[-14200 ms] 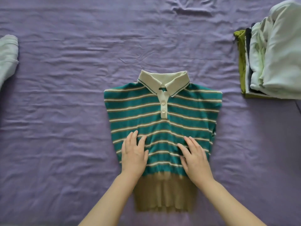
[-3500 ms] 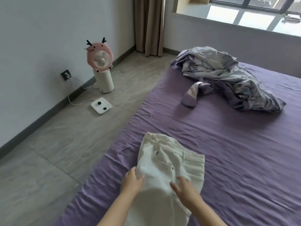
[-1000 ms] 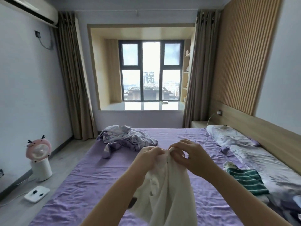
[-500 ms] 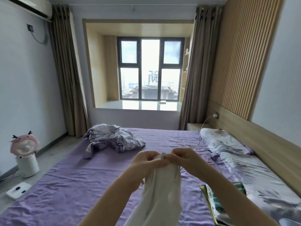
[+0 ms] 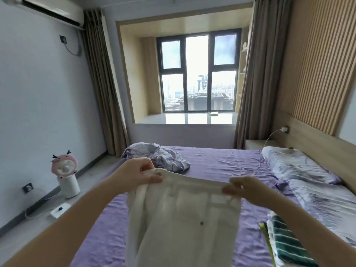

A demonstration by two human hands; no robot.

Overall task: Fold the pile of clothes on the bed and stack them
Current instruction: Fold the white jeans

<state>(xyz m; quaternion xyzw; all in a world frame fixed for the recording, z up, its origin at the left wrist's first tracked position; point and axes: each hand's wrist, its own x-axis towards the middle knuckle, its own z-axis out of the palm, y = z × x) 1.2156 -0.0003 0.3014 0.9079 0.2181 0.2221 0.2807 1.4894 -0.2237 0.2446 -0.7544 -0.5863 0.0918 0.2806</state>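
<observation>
A pair of white trousers (image 5: 183,218) hangs in the air in front of me, held up by its waistband above the purple bed (image 5: 221,166). My left hand (image 5: 138,173) pinches the waistband's left end and my right hand (image 5: 244,189) pinches its right end. The waistband is stretched wide between them and the legs drop out of view below. At the lower right lies the stack of folded clothes (image 5: 285,243), with the green striped shirt on top.
A crumpled patterned quilt (image 5: 159,158) lies at the far left of the bed. Pillows (image 5: 292,166) line the headboard side on the right. On the floor at the left stand a pink fan (image 5: 65,174) and a white scale (image 5: 59,209).
My hands have moved apart along the waistband, spreading the bunched white trousers out flat in the air. The view has shifted a little to the left.
</observation>
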